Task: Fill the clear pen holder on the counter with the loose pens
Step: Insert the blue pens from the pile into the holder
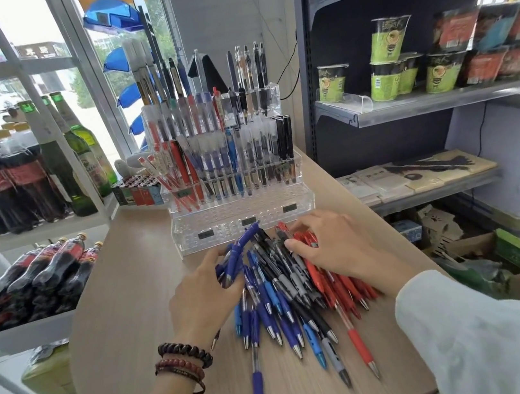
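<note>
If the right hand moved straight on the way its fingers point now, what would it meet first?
Probably the black pens in the middle of the pile: the right hand lies on the red pens, fingers pointing forward-left. Depth is hard to judge; it may already touch them.

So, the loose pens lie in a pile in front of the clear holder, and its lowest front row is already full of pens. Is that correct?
Not quite. The head view shows the lowest front row of the clear holder empty; only the rows behind it hold pens. The loose pens do lie in a pile in front of it.
</note>
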